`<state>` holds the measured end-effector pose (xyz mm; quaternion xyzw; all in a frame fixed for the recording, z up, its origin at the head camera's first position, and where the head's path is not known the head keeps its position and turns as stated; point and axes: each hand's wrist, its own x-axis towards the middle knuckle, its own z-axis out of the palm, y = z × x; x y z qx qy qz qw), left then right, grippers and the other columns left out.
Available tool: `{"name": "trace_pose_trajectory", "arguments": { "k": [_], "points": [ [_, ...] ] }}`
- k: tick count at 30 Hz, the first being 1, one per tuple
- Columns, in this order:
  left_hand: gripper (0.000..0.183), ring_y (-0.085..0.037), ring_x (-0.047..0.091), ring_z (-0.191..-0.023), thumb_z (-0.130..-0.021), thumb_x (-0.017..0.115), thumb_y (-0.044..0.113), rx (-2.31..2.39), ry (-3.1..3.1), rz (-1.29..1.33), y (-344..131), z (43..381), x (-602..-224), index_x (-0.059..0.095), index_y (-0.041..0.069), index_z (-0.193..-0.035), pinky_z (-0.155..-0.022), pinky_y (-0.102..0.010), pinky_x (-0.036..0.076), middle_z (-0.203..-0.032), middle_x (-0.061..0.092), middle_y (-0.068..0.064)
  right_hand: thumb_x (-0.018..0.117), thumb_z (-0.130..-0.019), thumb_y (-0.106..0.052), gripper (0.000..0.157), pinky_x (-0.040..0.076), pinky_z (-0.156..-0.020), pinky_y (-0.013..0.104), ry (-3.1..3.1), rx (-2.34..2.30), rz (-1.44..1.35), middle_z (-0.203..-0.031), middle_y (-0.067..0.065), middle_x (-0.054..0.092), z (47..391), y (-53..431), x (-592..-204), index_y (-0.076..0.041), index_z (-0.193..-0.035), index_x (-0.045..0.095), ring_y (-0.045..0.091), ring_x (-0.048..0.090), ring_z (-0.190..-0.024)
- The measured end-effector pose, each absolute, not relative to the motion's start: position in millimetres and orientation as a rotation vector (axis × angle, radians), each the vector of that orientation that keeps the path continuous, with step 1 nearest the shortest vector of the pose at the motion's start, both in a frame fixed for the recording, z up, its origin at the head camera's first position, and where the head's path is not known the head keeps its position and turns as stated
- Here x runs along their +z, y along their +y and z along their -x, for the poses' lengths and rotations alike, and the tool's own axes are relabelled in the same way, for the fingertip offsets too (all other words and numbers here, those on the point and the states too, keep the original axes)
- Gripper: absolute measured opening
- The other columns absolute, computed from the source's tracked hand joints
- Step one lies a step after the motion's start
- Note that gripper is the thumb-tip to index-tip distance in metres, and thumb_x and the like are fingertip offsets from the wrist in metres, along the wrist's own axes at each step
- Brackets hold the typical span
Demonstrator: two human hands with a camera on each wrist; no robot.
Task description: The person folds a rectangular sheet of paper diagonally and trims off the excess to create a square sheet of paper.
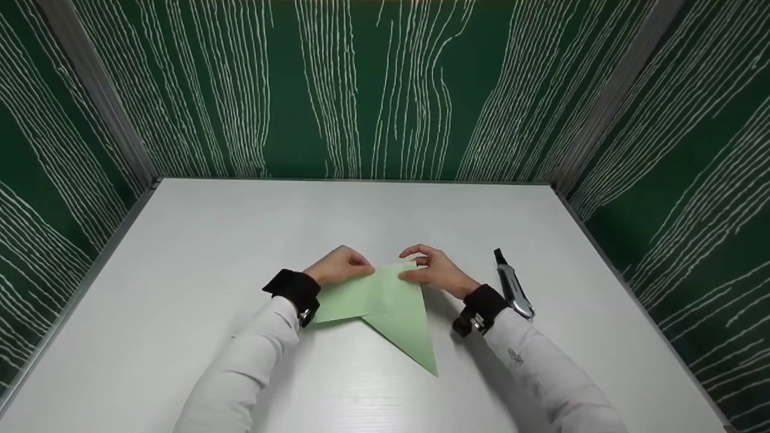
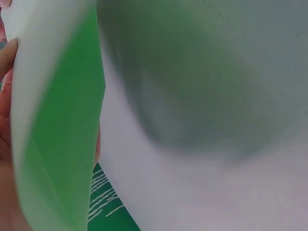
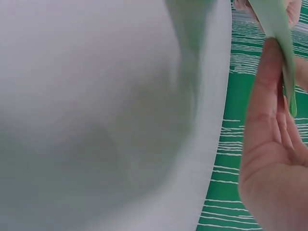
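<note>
A folded sheet of light green paper [image 1: 394,310] is held up between both hands, one pointed corner hanging toward the person and another part spreading left. My left hand [image 1: 341,266] pinches its upper edge near the middle, thumb on the near face. At the upper right corner, my right hand [image 1: 442,273] grips the paper with the thumb in front and fingers behind, some of them raised. The right wrist view has the paper [image 3: 275,21] almost edge-on between thumb and fingers. In the left wrist view the paper [image 2: 67,125] covers much of the left hand [image 2: 7,163].
On the white table [image 1: 210,240], a slim silver tool [image 1: 514,288] with a black tip lies just right of the right wrist. Green walls [image 1: 289,90] with white wavy lines stand behind and at both sides. Dark bands with small cameras wrap both wrists.
</note>
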<state>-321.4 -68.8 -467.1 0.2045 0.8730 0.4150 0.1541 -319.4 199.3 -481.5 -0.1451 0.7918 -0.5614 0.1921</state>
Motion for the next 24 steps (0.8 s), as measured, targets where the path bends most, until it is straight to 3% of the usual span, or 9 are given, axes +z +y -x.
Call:
{"name": "trace_pose_trajectory", "arguments": {
  "k": [2,5,9,18,24],
  "points": [
    [0.028,-0.005,0.054,-0.082,-0.100,0.066,0.023,1.184,2.507,-0.594,-68.1,322.0,-466.7,0.079,0.000,-0.107,-0.077,-0.018,0.043,-0.103,0.079,-0.011,0.076,-0.093,-0.020,0.051,0.056,-0.078,0.023,2.265,-1.498,0.424,-0.114,0.005,0.071,321.6,198.2,-477.3,-0.003,-0.138,0.058,0.009,0.066,-0.098],
    [0.027,-0.005,0.055,-0.084,-0.099,0.068,0.024,1.177,2.508,-0.591,-66.3,322.1,-465.7,0.080,0.001,-0.107,-0.079,-0.018,0.044,-0.102,0.079,-0.009,0.076,-0.094,-0.026,0.040,0.052,-0.079,0.023,2.350,-1.380,0.479,-0.121,0.006,0.073,326.2,193.3,-471.4,-0.008,-0.129,0.070,0.007,0.065,-0.099],
    [0.026,-0.006,0.057,-0.087,-0.098,0.068,0.024,1.171,2.505,-0.608,-62.6,320.8,-463.6,0.080,0.001,-0.107,-0.082,-0.019,0.045,-0.105,0.079,-0.010,0.073,-0.096,-0.025,0.025,0.049,-0.080,0.021,2.429,-1.258,0.597,-0.112,0.007,0.078,333.8,182.1,-465.9,-0.009,-0.113,0.079,0.005,0.064,-0.093],
    [0.025,-0.004,0.056,-0.085,-0.098,0.069,0.021,1.159,2.490,-0.641,-59.4,321.0,-462.7,0.080,0.000,-0.106,-0.081,-0.018,0.045,-0.104,0.080,-0.012,0.071,-0.097,-0.018,0.021,0.048,-0.080,0.017,2.422,-1.079,0.737,-0.103,0.008,0.079,344.4,168.7,-460.7,-0.001,-0.107,0.079,0.001,0.060,-0.086],
    [0.027,-0.003,0.052,-0.078,-0.100,0.066,0.021,1.171,2.472,-0.671,-62.6,321.4,-463.3,0.079,-0.001,-0.107,-0.075,-0.017,0.041,-0.093,0.076,-0.002,0.071,-0.098,-0.018,0.020,0.046,-0.080,0.017,2.429,-1.055,0.778,-0.101,0.008,0.078,343.5,166.7,-459.0,-0.001,-0.106,0.078,0.002,0.058,-0.087]
  ]
}}
